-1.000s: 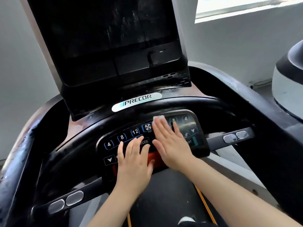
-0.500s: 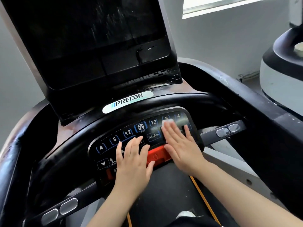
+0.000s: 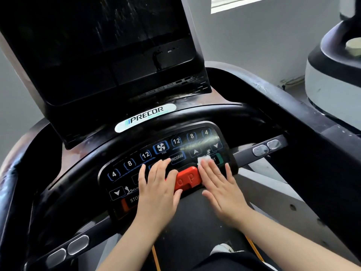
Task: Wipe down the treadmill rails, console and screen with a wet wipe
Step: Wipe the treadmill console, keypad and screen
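Observation:
The treadmill's black button console curves in front of me, with a red stop key at its lower middle. My right hand lies flat with straight fingers on the console's right side, pressing a small white wet wipe that peeks out under the fingertips. My left hand rests flat on the console's middle, left of the red key. Above stands the dark screen, streaked with wet marks. The black right rail and left rail run down either side.
Metal pulse-grip bars stick out at the lower left and the right. Another white and black machine stands at the right by the grey wall. The dark running belt lies below my arms.
My right hand has slid the wipe down and to the right, from the upper number keys to the lower right corner of the console. My left hand has stayed flat in place.

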Motion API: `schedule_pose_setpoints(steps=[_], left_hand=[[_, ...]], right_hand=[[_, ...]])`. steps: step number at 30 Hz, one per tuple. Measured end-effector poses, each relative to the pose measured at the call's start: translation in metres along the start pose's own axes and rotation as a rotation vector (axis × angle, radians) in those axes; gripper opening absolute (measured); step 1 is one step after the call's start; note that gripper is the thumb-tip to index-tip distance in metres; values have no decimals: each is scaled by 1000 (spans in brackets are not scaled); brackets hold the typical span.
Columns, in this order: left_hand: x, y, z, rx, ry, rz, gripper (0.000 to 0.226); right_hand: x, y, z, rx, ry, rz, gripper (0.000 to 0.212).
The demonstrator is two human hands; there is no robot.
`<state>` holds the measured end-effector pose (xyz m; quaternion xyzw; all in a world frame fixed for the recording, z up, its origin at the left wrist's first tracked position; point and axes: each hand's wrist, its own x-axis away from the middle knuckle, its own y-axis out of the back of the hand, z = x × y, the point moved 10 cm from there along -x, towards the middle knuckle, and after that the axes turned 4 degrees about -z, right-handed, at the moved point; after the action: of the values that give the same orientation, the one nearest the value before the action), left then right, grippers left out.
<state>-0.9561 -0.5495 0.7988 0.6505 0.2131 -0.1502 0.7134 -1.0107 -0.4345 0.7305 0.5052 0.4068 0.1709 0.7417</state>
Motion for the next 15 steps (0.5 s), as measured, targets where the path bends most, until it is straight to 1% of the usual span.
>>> schedule_pose_setpoints(steps=[4, 8, 10, 13, 15], left_hand=[[-1, -1, -1, 6, 2, 8, 51], [-3, -2, -3, 3, -8, 12, 52], [-5, -2, -5, 12, -9, 11, 53], [-9, -3, -11, 36, -24, 12, 59], [-11, -5, -16, 55, -40, 18, 63]], right_hand=[[41, -18, 5, 123, 105, 35, 61], [33, -16, 1, 163, 95, 21, 61], [18, -8, -9, 152, 13, -6, 60], [-10, 12, -47, 101, -234, -66, 60], [-19, 19, -59, 63, -318, -75, 60]])
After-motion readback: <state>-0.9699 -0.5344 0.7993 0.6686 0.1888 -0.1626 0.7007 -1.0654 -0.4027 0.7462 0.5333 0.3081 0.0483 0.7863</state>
